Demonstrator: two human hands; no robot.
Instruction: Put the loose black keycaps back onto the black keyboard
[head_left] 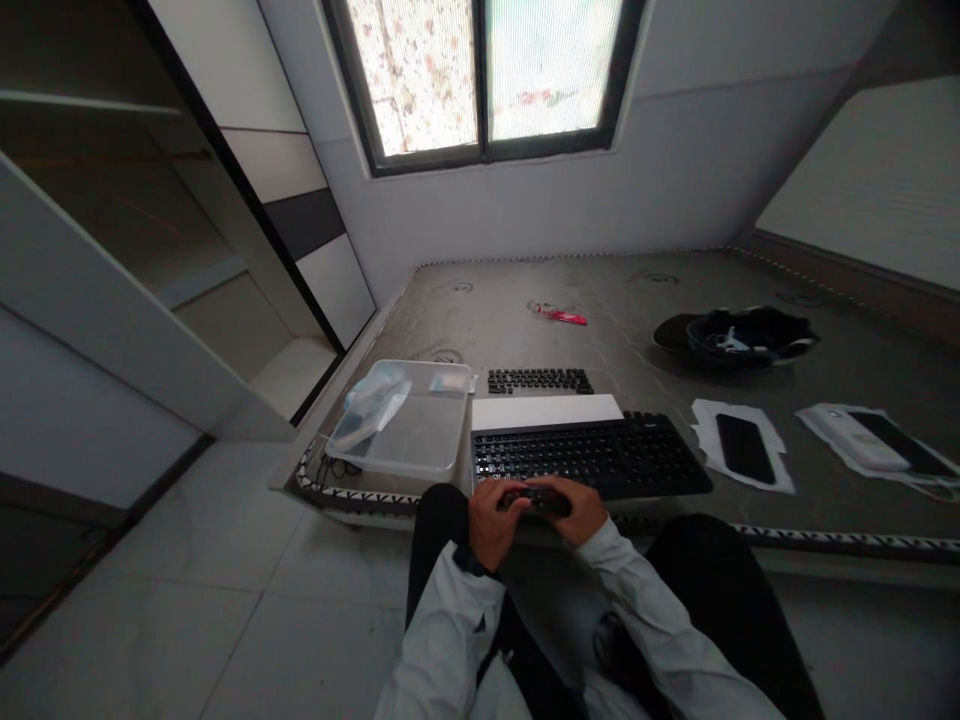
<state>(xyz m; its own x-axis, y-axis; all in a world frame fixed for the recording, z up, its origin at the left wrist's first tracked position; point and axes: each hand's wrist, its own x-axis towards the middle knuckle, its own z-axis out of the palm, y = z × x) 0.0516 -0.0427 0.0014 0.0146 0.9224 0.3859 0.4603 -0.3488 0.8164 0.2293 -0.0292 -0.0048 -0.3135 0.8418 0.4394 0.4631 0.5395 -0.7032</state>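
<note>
Head view. Both hands were together, low at the front edge of the mattress [510,290]. The left hand [495,522] and the right hand [576,510] were clamped from either side on a small dark piece [549,500], which sat between the fingers; its exact nature could not be made out. Just beyond the hands lay the keyboard [585,458]; its left part looked to be without keycaps. Past it, beyond a white strip [544,411] bordering the keyboard, small black pieces [540,380] stood in rows, probably loose keycaps.

Step in hand, as judged: close two-handed work on the dark piece, likely tied to the stripped keyboard. Next move seemed to call for a steady pinch with the left and a fine turn or press with the right, kept clear of the rows beyond.

Containers. Left of the hands and a little beyond: a translucent tub [420,437], upright, holding a clear bag [381,402] with unclear contents and a small pale packet [450,379] toward its far right corner. Far right, beyond the hands: a dark cap [791,335], upturned, with something pale [729,342] inside, not identified.

Nearer on the right: a dark phone [745,448] resting on a white cloth [780,472]. Well beyond the hands, near the window side: a red packet [564,316].
</note>
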